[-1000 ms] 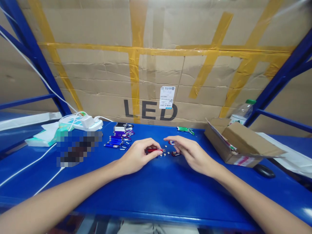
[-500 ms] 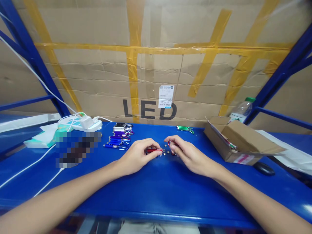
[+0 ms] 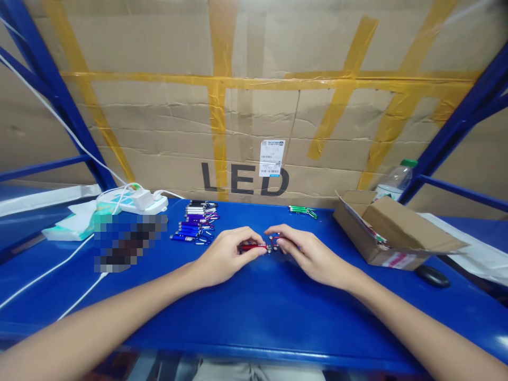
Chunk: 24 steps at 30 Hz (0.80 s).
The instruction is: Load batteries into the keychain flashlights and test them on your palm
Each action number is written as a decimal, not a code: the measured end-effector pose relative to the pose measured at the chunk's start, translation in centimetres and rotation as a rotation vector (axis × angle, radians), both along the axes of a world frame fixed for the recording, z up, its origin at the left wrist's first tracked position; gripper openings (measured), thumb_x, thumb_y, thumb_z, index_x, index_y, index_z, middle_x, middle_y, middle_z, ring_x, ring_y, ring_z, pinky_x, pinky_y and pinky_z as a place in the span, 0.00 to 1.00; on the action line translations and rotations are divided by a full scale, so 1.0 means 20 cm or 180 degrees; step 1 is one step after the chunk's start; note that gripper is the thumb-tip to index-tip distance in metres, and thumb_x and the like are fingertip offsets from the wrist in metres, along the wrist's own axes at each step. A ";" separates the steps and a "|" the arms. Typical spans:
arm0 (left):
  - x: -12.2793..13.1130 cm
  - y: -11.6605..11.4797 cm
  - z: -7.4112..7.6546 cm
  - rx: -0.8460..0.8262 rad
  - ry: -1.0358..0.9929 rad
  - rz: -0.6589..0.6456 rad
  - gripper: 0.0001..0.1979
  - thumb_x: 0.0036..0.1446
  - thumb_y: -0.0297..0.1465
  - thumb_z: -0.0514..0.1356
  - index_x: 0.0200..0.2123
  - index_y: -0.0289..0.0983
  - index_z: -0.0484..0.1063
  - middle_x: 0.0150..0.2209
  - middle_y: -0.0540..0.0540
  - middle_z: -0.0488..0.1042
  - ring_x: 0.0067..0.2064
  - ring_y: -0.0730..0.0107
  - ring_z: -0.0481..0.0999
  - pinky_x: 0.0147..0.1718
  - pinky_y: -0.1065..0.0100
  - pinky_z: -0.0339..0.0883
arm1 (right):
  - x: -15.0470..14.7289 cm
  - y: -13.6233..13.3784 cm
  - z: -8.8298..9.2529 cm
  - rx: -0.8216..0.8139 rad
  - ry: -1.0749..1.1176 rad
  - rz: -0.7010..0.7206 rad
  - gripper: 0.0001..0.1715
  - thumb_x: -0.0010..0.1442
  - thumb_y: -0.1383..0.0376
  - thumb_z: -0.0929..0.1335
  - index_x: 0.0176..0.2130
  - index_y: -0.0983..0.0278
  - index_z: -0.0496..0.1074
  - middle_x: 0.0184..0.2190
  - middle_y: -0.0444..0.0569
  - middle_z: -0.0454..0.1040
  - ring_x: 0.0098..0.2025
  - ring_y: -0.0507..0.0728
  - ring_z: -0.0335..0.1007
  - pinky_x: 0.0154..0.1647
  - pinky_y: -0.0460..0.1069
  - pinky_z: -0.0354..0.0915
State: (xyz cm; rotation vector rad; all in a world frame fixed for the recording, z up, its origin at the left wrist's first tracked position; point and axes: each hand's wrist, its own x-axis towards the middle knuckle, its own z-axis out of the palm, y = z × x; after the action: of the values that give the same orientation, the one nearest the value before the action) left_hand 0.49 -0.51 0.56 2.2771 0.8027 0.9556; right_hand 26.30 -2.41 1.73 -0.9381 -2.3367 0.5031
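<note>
My left hand [image 3: 224, 254] is curled around a small red keychain flashlight [image 3: 253, 247] that lies on the blue table [image 3: 254, 312], near its middle. Right beside it, my right hand [image 3: 301, 251] has its fingertips pinched at the flashlight's right end, on a small part I cannot make out. A few small button cells [image 3: 270, 250] lie between the two hands. To the left stands a row of several blue, purple and silver keychain flashlights [image 3: 195, 222].
A green flashlight [image 3: 302, 211] lies at the back. An open cardboard box [image 3: 391, 233] and a plastic bottle [image 3: 392, 182] are on the right, with a black mouse [image 3: 432, 276] near them. A white power strip [image 3: 133, 201] with cables and a tissue pack [image 3: 73, 225] sit on the left.
My right hand has slid left from the loose parts until its fingertips meet the end of the red flashlight. The left hand has stayed put, holding the flashlight.
</note>
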 end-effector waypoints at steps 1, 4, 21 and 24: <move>0.00 0.00 0.00 0.0004 -0.0006 0.0007 0.07 0.70 0.36 0.65 0.45 0.39 0.80 0.42 0.48 0.82 0.42 0.66 0.79 0.43 0.67 0.69 | 0.00 0.00 0.00 -0.0034 0.0009 -0.0018 0.18 0.81 0.61 0.58 0.62 0.59 0.68 0.46 0.51 0.77 0.43 0.57 0.74 0.48 0.52 0.70; 0.00 0.00 0.00 0.0041 0.0007 0.0029 0.07 0.70 0.36 0.65 0.45 0.39 0.80 0.41 0.48 0.82 0.41 0.66 0.79 0.42 0.68 0.69 | 0.01 0.00 -0.01 0.0052 -0.0096 -0.0025 0.20 0.80 0.65 0.56 0.62 0.59 0.69 0.42 0.50 0.76 0.40 0.58 0.72 0.46 0.53 0.71; -0.01 0.00 -0.01 0.0009 -0.0008 0.0003 0.07 0.70 0.35 0.65 0.45 0.38 0.80 0.42 0.47 0.82 0.42 0.66 0.80 0.43 0.67 0.69 | -0.01 -0.03 0.00 -0.0296 -0.0199 -0.0271 0.19 0.80 0.59 0.57 0.64 0.59 0.63 0.61 0.56 0.73 0.61 0.62 0.73 0.64 0.60 0.68; -0.01 0.01 -0.01 -0.0011 -0.0019 -0.0010 0.07 0.70 0.35 0.65 0.45 0.38 0.80 0.42 0.47 0.82 0.42 0.66 0.80 0.43 0.68 0.69 | -0.01 -0.04 0.02 -0.0405 -0.0196 -0.0255 0.17 0.81 0.58 0.56 0.62 0.59 0.63 0.58 0.56 0.74 0.56 0.61 0.74 0.61 0.59 0.69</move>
State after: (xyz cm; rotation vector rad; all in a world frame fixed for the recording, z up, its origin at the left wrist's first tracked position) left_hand 0.29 -0.41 0.41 2.2708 0.7976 0.9584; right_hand 26.02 -3.17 2.07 -1.1162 -2.3331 0.6038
